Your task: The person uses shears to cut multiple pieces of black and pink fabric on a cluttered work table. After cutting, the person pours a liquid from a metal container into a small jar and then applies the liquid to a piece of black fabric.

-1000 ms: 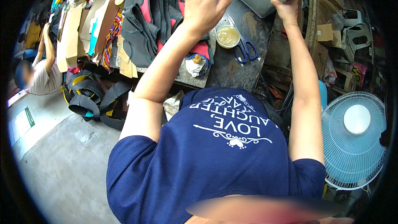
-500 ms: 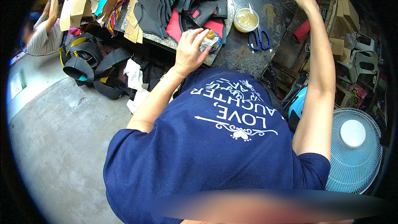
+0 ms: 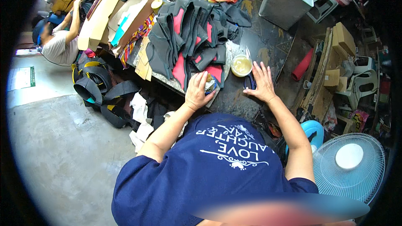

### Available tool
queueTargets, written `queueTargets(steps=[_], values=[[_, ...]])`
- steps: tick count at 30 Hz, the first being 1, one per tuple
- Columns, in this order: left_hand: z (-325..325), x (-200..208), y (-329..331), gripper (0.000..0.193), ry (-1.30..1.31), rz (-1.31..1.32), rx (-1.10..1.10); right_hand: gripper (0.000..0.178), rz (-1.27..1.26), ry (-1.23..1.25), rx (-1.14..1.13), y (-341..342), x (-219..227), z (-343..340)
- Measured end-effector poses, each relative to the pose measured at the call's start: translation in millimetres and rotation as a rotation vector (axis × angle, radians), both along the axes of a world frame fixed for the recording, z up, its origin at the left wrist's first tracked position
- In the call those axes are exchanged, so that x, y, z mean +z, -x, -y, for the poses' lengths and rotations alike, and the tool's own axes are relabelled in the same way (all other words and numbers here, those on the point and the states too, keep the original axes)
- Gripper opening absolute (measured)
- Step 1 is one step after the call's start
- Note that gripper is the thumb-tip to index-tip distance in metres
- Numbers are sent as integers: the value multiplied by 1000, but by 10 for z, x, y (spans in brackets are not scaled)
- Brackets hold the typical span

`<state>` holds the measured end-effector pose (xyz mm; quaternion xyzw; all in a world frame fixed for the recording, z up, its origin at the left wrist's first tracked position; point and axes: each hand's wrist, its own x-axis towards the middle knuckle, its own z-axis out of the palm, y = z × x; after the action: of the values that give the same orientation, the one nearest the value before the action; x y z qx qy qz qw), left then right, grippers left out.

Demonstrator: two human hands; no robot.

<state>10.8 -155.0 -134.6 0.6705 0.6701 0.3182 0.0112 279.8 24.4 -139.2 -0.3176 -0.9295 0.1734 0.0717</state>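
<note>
My left hand [image 3: 197, 90] lies at the near edge of the dark worktable [image 3: 234, 100], its fingers curled over a small pale wad of cloth [image 3: 210, 84]. A pile of black and red cut pieces [image 3: 188, 37] sits just beyond it. My right hand [image 3: 262, 83] rests flat on the table with its fingers spread. Its fingertips cover blue-handled scissors [image 3: 249, 82]. A round tub of yellowish paste [image 3: 241, 65] stands just past the scissors, between my two hands.
A grey metal can [image 3: 285, 0] stands at the far right of the table. Cardboard pieces [image 3: 104, 21] lie at the far left, near a seated person [image 3: 58, 44]. Black straps [image 3: 98, 92] hang below the table. A white fan [image 3: 349, 167] is at my right.
My right hand has come down from the metal can to the scissors. My left hand has moved from the pile back to the table's near edge and settled on the wad.
</note>
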Motion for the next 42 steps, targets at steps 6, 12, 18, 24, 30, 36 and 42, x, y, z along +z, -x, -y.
queueTargets(steps=[6, 12, 18, 24, 30, 36, 42], values=[[21, -24, -60, 86, -44, -112, 103, 90, -3, 47, -107, 30, 4, -375], [30, -24, -40, 77, -53, -145, 116, 65, -427, 218, -162, 16, -1, -1325], [37, -37, -42, 76, -52, -110, 108, 105, -802, 120, -761, 227, 6, -2325], [38, -39, -36, 74, -38, -103, 91, 104, -744, 230, -698, 336, 58, -2407], [34, -29, -24, 74, -49, -143, 70, 57, -565, 708, -305, 320, 58, -2168], [39, -56, -22, 73, -48, -160, 76, 62, -609, 174, -332, 173, -296, -1314], [41, -68, -19, 74, -57, -181, 57, 59, -595, 311, -271, 9, -262, -661]])
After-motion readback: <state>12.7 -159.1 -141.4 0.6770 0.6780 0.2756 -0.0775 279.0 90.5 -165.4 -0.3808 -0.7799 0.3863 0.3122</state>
